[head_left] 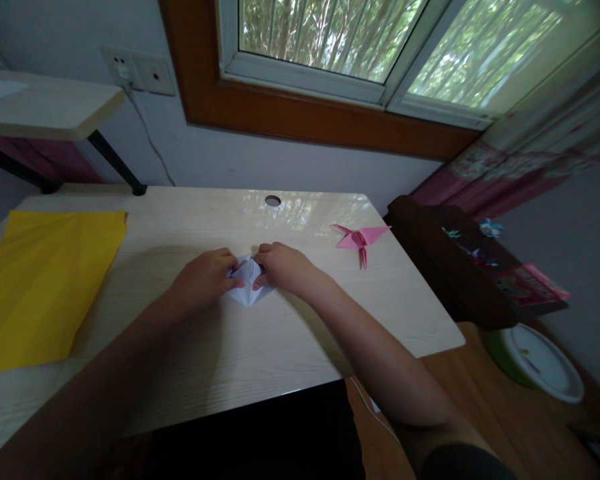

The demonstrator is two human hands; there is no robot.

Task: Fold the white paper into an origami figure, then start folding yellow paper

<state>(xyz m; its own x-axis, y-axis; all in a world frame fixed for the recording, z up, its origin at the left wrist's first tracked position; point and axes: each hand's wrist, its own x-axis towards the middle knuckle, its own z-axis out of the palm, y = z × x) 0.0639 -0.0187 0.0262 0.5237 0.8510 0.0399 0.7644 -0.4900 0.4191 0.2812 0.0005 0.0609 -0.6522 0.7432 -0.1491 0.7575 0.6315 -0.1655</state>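
Note:
A small piece of folded white paper [249,295] lies near the middle of the desk, with creases and raised flaps. My left hand [207,275] pinches its left side, thumb on top and fingers at the far edge. On the opposite side, my right hand [281,267] is closed on the paper's right flap in a similar pinch. Part of the paper is hidden under the fingers of both hands. To the right of my hands, apart from them, sits a pink origami crane [359,239].
Yellow paper [45,287] covers the desk's left side. A raised shelf [80,113] on black legs stands at the back left. The desk [280,360] has a round cable hole [273,201] at the back. Right of it are a dark cabinet [450,267] and a white-lidded bin [545,360].

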